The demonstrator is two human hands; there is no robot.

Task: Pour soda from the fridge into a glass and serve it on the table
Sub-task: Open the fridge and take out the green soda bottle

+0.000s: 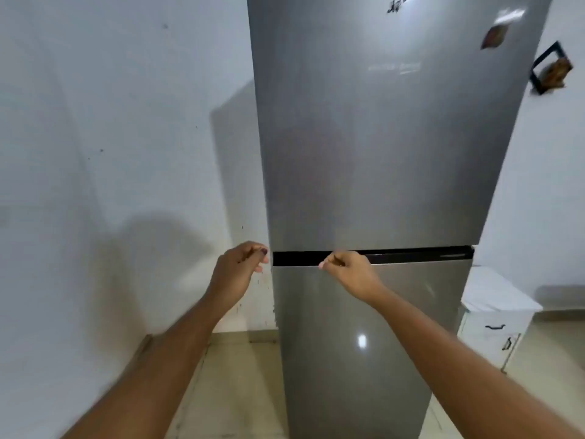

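A tall silver fridge (373, 147) stands in front of me with both doors closed. A black handle groove (411, 256) runs between the upper and lower door. My left hand (237, 270) hovers at the fridge's left edge, level with the groove, fingers loosely curled and holding nothing. My right hand (348, 270) is in front of the groove left of its middle, fingers curled, fingertips close to the groove; whether they touch it is unclear. No soda, glass or table is in view.
A white wall (110, 153) runs along the left, close to the fridge. A low white cabinet (493, 312) with black handles stands to the fridge's right. Beige floor tiles (234, 391) lie below. A small black wall frame (550, 68) hangs at upper right.
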